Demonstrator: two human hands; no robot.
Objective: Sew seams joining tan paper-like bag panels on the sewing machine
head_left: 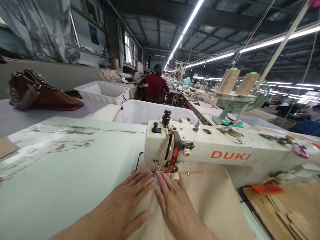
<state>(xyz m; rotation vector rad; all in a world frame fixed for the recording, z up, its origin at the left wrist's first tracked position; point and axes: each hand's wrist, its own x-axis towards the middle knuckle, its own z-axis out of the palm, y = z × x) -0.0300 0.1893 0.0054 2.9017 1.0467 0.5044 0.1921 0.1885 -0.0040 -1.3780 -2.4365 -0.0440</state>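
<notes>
The person works at a sewing machine (205,143) lettered DUKI, and a tan fabric piece (210,206) lies beneath its arm, running under the needle end and out toward the person. The left hand (125,203) lies flat on the fabric's left part, its fingers fairly close together and reaching to the needle area, its thumb set apart. The right hand (175,196) lies palm down just beside it, fingers also reaching to the needle; neither hand is closed around anything. The fabric's right edge curves down past the machine arm, near a wooden board (295,206) with an orange item (267,188) at its upper edge. The fabric's left edge is mostly hidden by the left hand. To the left, the pale green table (82,166) offers wide open room, its surface worn in patches, with a piece of brown material (7,146) at the far left edge. Beyond the machine stand 2 white bins (102,92), 1 directly behind it and 1 farther left, near a brown bag (50,93). 2 tan thread cones (228,81) stand above the machine, in front of a green fan (252,96). Farther back, 1 person in dark red (154,86) sits facing away.
</notes>
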